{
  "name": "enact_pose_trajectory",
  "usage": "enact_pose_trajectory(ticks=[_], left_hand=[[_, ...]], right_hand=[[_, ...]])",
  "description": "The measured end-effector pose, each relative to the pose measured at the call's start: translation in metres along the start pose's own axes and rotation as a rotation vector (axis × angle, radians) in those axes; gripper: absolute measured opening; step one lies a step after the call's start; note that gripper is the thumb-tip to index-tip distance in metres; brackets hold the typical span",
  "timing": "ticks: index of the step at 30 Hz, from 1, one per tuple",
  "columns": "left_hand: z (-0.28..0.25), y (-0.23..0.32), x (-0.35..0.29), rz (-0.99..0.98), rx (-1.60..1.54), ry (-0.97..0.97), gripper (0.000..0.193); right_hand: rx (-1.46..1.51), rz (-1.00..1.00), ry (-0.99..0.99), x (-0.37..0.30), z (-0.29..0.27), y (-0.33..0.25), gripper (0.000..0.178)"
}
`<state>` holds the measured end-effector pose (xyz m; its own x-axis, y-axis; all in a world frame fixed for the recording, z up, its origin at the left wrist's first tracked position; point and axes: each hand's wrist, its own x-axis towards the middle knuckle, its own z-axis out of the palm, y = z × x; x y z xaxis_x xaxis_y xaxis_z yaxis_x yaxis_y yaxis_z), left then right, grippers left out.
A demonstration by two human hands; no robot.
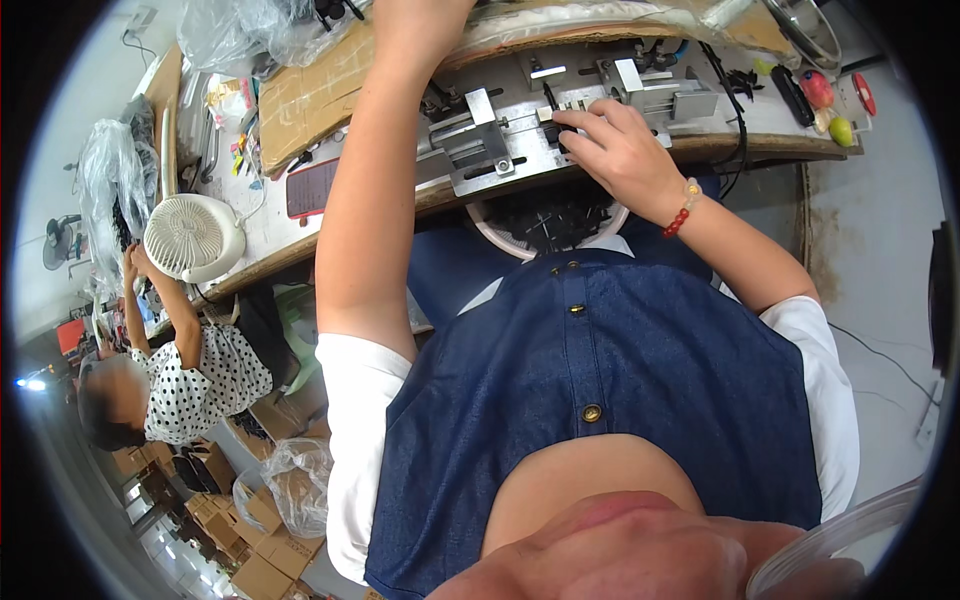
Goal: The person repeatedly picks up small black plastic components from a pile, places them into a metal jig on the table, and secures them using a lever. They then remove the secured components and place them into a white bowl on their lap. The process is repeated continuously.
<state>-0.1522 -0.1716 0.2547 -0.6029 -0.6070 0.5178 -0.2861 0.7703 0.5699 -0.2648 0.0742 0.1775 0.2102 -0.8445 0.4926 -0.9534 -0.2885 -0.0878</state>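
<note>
My right hand (622, 155) rests over the middle of a metal jig (485, 150) on the workbench. Its fingers are bent together at a small dark piece by a pale block, and what they hold is mostly hidden beneath them. A second metal clamp block (640, 92) stands just beyond that hand, to the right. My left hand (425, 25) stretches far forward over a sheet of cardboard (315, 100); its fingers are cut off by the upper edge of the view.
Left of the jig lie a red-edged phone (312, 188) and a white fan (195, 238). A basket of black parts (545, 225) sits below the bench edge. Black cables (738, 110) hang at the right, near a yellow-green fruit (841, 131). Another person (200, 385) works at far left.
</note>
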Motion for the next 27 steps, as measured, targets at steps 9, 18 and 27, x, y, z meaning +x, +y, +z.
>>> enact_pose_trajectory(ticks=[9, 18, 27], left_hand=[[-0.014, -0.028, 0.019, -0.261, -0.614, 0.121, 0.029], [-0.018, 0.044, -0.108, -0.174, -0.569, 0.060, 0.027], [0.054, 0.042, -0.183, 0.007, -0.203, -0.039, 0.022]], right_hand=[[0.020, -0.016, 0.231, 0.124, -0.031, 0.121, 0.020], [0.045, -0.036, -0.087, 0.151, -0.019, 0.155, 0.017], [0.283, 0.178, 0.237, 0.096, -0.071, 0.086, 0.018]])
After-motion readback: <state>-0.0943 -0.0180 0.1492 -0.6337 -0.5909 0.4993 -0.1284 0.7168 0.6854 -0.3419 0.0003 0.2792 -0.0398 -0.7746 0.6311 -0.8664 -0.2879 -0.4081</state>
